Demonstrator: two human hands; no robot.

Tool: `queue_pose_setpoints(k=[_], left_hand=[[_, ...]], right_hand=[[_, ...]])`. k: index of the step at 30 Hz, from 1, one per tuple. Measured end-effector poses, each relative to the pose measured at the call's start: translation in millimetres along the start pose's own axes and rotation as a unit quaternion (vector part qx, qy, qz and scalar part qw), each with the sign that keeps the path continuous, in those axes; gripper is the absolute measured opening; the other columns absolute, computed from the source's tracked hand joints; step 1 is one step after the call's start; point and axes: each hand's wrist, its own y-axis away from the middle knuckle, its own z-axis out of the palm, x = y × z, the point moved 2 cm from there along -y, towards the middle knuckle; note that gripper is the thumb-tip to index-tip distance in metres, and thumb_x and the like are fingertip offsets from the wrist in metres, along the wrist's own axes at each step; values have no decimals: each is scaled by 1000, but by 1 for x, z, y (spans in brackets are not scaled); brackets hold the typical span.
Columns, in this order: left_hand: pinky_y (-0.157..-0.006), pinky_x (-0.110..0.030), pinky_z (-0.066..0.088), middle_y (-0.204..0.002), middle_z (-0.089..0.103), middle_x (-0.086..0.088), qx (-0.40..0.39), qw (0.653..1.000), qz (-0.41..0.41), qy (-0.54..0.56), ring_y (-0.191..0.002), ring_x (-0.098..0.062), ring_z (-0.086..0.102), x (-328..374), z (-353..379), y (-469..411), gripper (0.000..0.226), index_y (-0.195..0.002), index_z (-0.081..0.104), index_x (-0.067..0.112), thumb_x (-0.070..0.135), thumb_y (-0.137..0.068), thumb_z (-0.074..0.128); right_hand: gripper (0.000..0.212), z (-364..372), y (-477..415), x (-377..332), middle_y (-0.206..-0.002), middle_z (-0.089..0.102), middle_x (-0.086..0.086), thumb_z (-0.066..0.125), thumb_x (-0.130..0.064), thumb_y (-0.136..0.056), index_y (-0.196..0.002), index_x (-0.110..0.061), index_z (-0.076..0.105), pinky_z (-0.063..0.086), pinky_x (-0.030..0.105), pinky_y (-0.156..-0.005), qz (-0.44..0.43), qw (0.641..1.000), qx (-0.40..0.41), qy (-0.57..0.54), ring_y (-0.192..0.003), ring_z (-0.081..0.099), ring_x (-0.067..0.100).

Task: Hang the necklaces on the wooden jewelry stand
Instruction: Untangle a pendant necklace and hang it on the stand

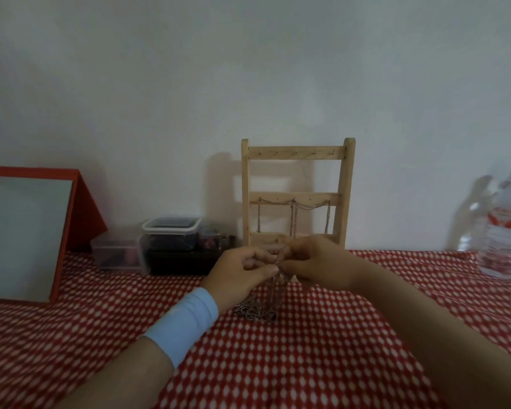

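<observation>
Both hands meet in front of the wooden jewelry stand [298, 196]. The left hand [242, 273] and right hand [316, 262] each pinch the top of a necklace [273, 290], and its lower end is piled on the red dotted cloth [307, 364]. The clasp is too small and dim to make out. Some chains [294, 214] already hang from the middle bar, with their bottoms hidden behind the right hand.

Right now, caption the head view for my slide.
Left hand and right hand pinch a chain necklace near the wooden jewelry stand.

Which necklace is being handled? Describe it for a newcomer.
Find the wooden jewelry stand at the red dotted tablecloth's far edge. Before it, left hand and right hand pinch a silver chain. Unlike the chains draped on the stand's middle rail, its tail pools on the cloth.
</observation>
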Motion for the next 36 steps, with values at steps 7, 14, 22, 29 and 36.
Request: queue_pose_setpoints(k=[7, 14, 22, 29, 36], left_hand=[[-82, -13, 48, -91, 69, 20, 19, 998, 37, -57, -87, 7, 63, -7, 22, 9, 14, -93, 71, 32, 20, -94, 63], [-81, -31, 54, -91, 68, 10, -45, 991, 73, -99, -85, -3, 63, -18, 35, 21, 13, -96, 66, 28, 21, -96, 56], [-66, -24, 46, -73, 62, -6, 12, 999, 41, -15, -70, -9, 58, -24, 32, 24, 18, -75, 63, 17, 18, -89, 52], [-76, -30, 51, -83, 68, -6, -13, 997, 40, 61, -83, -16, 64, -21, 33, 28, 10, -90, 61, 18, 27, -86, 61], [-83, -17, 51, -88, 72, 16, 55, 995, 69, 42, -89, 3, 66, -16, 33, 28, 10, -91, 70, 33, 23, -90, 67]], right_hand=[[19, 22, 20, 15, -82, 63, -13, 57, -35, -101, -84, -30, 63, 45, 17, -66, 27, 986, 98, 136, -71, 58, 1], [30, 33, 25, 19, -70, 60, -12, 54, -31, -104, -75, -30, 61, 43, 13, -59, 16, 996, 82, 30, -59, 56, -6], [13, 33, 32, 23, -75, 66, -11, 62, -21, -100, -90, -19, 70, 48, 14, -64, 47, 999, 21, 2, -63, 57, -2], [12, 35, 29, 27, -80, 71, -1, 68, -19, -95, -89, -28, 72, 50, 21, -58, 31, 990, 121, 58, -61, 60, 7], [22, 35, 30, 22, -67, 64, -11, 71, -29, -93, -73, -21, 66, 44, 11, -59, 27, 985, 169, -15, -60, 56, -7]])
